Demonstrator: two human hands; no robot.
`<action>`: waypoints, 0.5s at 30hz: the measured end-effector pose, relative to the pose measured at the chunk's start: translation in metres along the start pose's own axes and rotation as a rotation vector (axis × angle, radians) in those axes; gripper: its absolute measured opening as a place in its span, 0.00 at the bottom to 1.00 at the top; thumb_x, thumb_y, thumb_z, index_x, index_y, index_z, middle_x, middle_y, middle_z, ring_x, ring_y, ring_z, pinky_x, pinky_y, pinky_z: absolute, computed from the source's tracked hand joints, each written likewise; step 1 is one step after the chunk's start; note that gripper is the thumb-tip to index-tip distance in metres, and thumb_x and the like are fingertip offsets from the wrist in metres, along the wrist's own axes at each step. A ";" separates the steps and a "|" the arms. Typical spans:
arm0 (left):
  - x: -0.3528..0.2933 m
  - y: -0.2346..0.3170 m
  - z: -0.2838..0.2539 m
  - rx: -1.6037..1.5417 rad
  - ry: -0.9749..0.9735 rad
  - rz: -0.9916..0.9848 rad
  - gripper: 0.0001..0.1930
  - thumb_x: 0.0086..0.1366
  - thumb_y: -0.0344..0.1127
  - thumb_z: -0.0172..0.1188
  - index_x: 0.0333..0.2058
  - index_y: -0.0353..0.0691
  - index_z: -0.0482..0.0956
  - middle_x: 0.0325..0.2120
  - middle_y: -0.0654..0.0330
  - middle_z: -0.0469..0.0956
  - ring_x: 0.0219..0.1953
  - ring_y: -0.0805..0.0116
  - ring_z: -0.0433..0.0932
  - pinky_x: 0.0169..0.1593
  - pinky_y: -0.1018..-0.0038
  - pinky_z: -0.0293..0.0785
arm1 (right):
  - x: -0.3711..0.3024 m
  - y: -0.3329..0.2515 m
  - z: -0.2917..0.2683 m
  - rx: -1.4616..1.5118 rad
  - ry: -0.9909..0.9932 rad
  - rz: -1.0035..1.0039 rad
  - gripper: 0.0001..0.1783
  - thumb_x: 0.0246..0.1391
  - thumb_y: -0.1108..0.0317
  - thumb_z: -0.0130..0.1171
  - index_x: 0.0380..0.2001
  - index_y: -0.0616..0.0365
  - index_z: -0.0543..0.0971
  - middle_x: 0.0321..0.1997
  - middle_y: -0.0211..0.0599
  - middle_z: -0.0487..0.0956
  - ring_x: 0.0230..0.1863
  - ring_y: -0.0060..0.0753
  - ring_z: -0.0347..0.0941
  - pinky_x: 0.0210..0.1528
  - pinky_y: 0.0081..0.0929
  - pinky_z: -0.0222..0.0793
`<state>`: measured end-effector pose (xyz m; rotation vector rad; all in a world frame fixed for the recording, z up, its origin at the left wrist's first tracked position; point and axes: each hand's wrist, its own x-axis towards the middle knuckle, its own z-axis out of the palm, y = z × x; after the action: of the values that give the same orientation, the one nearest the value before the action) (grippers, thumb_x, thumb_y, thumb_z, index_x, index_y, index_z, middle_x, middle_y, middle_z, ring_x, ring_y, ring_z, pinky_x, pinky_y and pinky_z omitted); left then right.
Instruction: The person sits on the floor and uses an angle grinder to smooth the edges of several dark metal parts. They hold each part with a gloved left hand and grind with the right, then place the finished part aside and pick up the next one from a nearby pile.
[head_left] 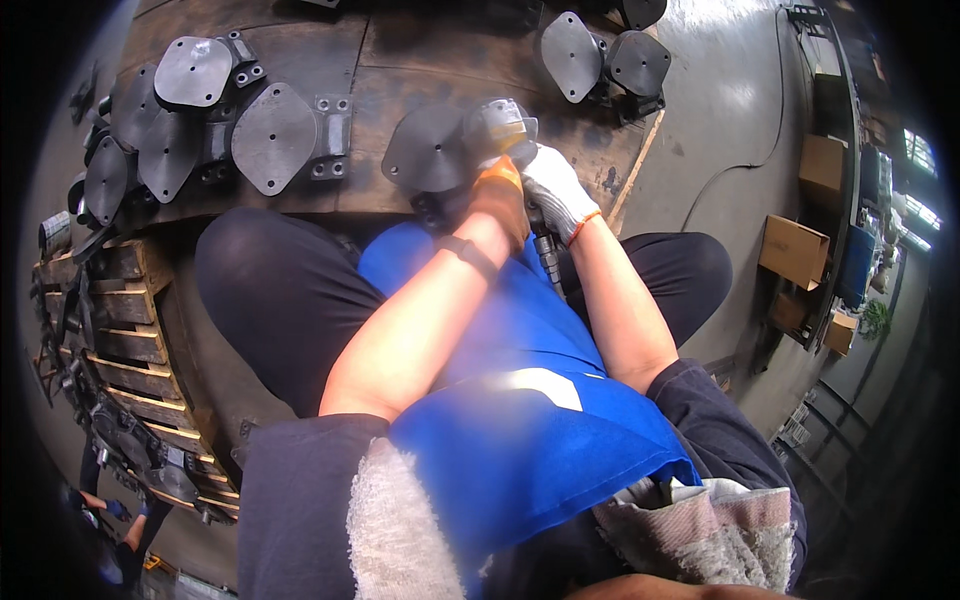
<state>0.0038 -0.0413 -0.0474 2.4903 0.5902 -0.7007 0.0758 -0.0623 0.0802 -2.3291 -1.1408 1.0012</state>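
A dark diamond-shaped metal plate (425, 150) with bolt holes lies at the table's near edge, on a bracket partly hidden below it. Over its right side is an air grinder (500, 122) with a rounded, shiny head, blurred at its rim. My left hand (503, 190), in an orange-brown glove, is closed around the grinder just below the head. On the right, my right hand (558, 190), in a white knit glove with an orange cuff, grips the grinder's body. A hose coupling (547, 258) hangs down beneath my hands. My fingertips are partly hidden.
Several similar plates with brackets (275, 140) stand on the worn table (300, 50) at left; two more (570, 58) are at far right. A wooden pallet (130, 330) with metal parts is at left. Cardboard boxes (793, 250) sit on right-hand shelving. Another person's hand (118, 510) shows lower left.
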 end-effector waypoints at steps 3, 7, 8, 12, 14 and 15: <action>-0.018 0.012 -0.030 -0.112 -0.019 -0.022 0.23 0.58 0.41 0.56 0.53 0.44 0.71 0.48 0.58 0.76 0.55 0.67 0.71 0.56 0.73 0.65 | -0.004 0.034 0.013 0.106 0.065 -0.012 0.14 0.52 0.63 0.57 0.38 0.61 0.79 0.35 0.47 0.81 0.37 0.42 0.76 0.40 0.33 0.72; -0.020 0.024 -0.029 -0.348 0.066 -0.089 0.34 0.40 0.35 0.76 0.47 0.38 0.71 0.40 0.50 0.81 0.46 0.59 0.81 0.46 0.72 0.78 | -0.010 0.045 0.014 0.134 0.095 -0.021 0.18 0.56 0.56 0.56 0.36 0.62 0.80 0.33 0.37 0.81 0.35 0.27 0.73 0.39 0.28 0.69; -0.019 0.024 -0.027 -0.343 0.070 -0.099 0.34 0.40 0.36 0.76 0.48 0.38 0.70 0.40 0.50 0.81 0.46 0.59 0.81 0.46 0.72 0.78 | -0.010 0.040 0.012 0.150 0.087 0.015 0.18 0.56 0.56 0.56 0.36 0.62 0.80 0.34 0.38 0.81 0.35 0.27 0.73 0.39 0.28 0.69; -0.032 0.020 -0.042 -0.350 0.061 -0.116 0.35 0.43 0.39 0.75 0.49 0.39 0.69 0.40 0.52 0.81 0.45 0.60 0.81 0.46 0.73 0.77 | -0.009 0.025 0.007 0.256 0.062 0.163 0.19 0.55 0.56 0.56 0.36 0.63 0.80 0.35 0.43 0.82 0.36 0.32 0.75 0.40 0.30 0.69; -0.033 0.018 -0.042 -0.267 0.081 -0.088 0.34 0.44 0.42 0.74 0.50 0.39 0.69 0.41 0.52 0.80 0.45 0.61 0.80 0.47 0.74 0.77 | -0.004 0.024 0.006 0.130 0.045 0.121 0.19 0.55 0.56 0.56 0.37 0.64 0.80 0.35 0.46 0.82 0.36 0.35 0.75 0.40 0.31 0.70; -0.031 0.017 -0.040 -0.240 0.097 -0.092 0.33 0.46 0.41 0.72 0.50 0.39 0.69 0.42 0.52 0.80 0.46 0.61 0.80 0.47 0.74 0.77 | -0.003 0.019 0.004 0.072 0.011 0.078 0.18 0.56 0.58 0.54 0.38 0.63 0.79 0.36 0.48 0.81 0.37 0.39 0.76 0.40 0.33 0.71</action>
<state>0.0029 -0.0416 0.0060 2.2942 0.7805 -0.5113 0.0814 -0.0764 0.0681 -2.3345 -0.9997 1.0380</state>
